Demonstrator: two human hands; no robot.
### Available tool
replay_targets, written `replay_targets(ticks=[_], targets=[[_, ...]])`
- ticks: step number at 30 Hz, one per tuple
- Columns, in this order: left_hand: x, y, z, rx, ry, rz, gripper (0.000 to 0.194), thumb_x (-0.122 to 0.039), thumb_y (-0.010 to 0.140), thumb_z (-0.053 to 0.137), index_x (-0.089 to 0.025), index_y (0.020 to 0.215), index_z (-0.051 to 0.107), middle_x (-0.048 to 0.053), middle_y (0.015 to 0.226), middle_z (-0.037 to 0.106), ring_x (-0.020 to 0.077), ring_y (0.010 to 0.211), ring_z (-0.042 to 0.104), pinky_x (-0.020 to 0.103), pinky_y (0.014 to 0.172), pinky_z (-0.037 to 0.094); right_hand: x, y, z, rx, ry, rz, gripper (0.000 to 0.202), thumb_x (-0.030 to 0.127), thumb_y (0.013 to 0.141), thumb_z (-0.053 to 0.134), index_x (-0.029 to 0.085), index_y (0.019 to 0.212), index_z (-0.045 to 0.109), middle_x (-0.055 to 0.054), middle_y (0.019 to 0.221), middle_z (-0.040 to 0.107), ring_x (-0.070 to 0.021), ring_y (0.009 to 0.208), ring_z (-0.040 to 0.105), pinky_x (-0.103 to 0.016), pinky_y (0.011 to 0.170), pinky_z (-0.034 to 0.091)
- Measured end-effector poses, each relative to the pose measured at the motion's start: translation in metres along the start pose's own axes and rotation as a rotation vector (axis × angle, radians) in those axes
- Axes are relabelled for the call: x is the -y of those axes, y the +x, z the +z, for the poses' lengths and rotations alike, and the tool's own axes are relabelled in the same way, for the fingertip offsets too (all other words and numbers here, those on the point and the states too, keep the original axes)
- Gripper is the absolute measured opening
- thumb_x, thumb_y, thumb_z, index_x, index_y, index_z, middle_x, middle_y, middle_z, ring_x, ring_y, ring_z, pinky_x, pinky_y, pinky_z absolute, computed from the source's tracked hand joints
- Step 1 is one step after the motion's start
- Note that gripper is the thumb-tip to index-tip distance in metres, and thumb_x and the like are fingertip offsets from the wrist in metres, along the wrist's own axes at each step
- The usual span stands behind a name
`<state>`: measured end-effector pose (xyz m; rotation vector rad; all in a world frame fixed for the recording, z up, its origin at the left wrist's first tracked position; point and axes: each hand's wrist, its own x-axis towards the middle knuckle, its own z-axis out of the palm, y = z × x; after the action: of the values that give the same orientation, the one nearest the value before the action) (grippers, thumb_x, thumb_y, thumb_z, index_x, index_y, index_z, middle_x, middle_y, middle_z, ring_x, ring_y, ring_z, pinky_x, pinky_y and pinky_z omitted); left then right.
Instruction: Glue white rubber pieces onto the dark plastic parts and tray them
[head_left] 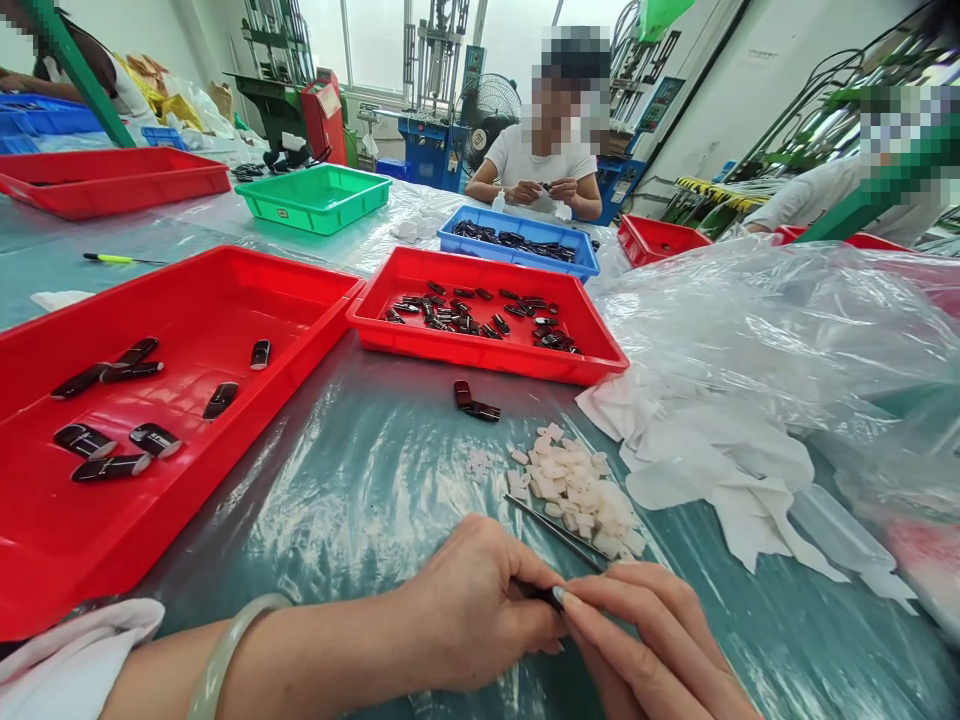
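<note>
The left hand (480,605) has its fingers closed around a small black piece (534,590) — it lies low in the view, between the two hands, mostly hidden by the fingers. The right hand (656,640) has its fingers bunched close together, tips touching the near-right end of that piece; whether they grip it or only press on it, I cannot tell. A pale bangle (234,645) circles the left wrist.

Just beyond the hands, dark tweezers (559,532) lie aslant on the plastic-covered table (330,500), beside a heap of small whitish pieces (577,485). Past the heap, two loose black pieces (476,402) touch each other in front of a red tray (487,362) scattered with many more. A larger red tray (202,300) on the left holds several black pieces, spaced apart or overlapping. To the right are crumpled white sheets (720,470) and a clear bottle (844,530) lying on its side.

Behind the smaller red tray sits a blue tray (517,258) of dark pieces, and a green tray (315,205) stands farther left — across the table a person in a white shirt (541,160) holds something small and dark in both hands
</note>
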<state>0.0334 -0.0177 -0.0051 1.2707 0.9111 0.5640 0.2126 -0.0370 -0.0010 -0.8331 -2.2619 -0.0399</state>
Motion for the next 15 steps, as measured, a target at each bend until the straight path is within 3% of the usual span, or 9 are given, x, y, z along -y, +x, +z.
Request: replay_targets(ticks=[8,15], targets=[[0.0040,0.0025,0.0017,0.005,-0.202,-0.052,0.015,-0.022,0.065,0.058,-0.011,0.067,0.068,-0.002,0.054,0.052,0.0115,0.055,0.052,0.022,0.058,0.043,-0.0025,0.0017,0.0075,0.010,0.086,0.105,0.019,0.008,0.079,0.056,0.016,0.096,0.060,-0.007,0.080,0.064,-0.0152,0.078,0.060,-0.029,0.068,0.053],[0.0073,0.0038,0.0014,-0.023,-0.190,-0.086,0.018,-0.025,0.066,0.063,-0.009,0.071,0.069,-0.001,0.055,0.055,0.0112,0.054,0.055,0.021,0.058,0.047,-0.0049,0.0092,0.0038,0.054,0.062,0.041,0.013,0.015,0.081,0.055,0.020,0.090,0.063,-0.005,0.080,0.064,-0.0150,0.076,0.063,-0.026,0.066,0.054]])
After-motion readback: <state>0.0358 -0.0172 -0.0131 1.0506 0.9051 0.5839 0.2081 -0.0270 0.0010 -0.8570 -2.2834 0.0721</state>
